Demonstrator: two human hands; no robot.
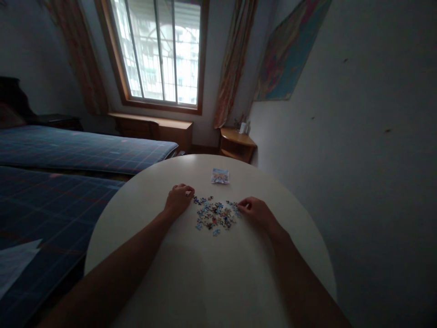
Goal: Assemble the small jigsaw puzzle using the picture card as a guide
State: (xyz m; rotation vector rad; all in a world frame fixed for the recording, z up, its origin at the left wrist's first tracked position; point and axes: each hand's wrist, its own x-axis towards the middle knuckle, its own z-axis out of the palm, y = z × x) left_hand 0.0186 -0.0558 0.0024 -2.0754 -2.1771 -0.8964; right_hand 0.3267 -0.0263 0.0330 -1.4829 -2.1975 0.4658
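1. Puzzle pieces point(218, 207) lie on the round table point(205, 282), between the hands.
2. Left hand point(180, 198) curls beside them; cannot tell its grip.
3. Right hand point(257, 212) meets their right edge; cannot tell whether pinching.

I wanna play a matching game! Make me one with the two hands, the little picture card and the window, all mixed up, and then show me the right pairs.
Things:
1. left hand
2. right hand
3. picture card
4. window

Where or how:
A. at the right side of the puzzle pieces
B. bright, farther away than the table
C. at the left side of the puzzle pieces
D. on the table, just past the puzzle pieces

Right pairs: 1-C, 2-A, 3-D, 4-B
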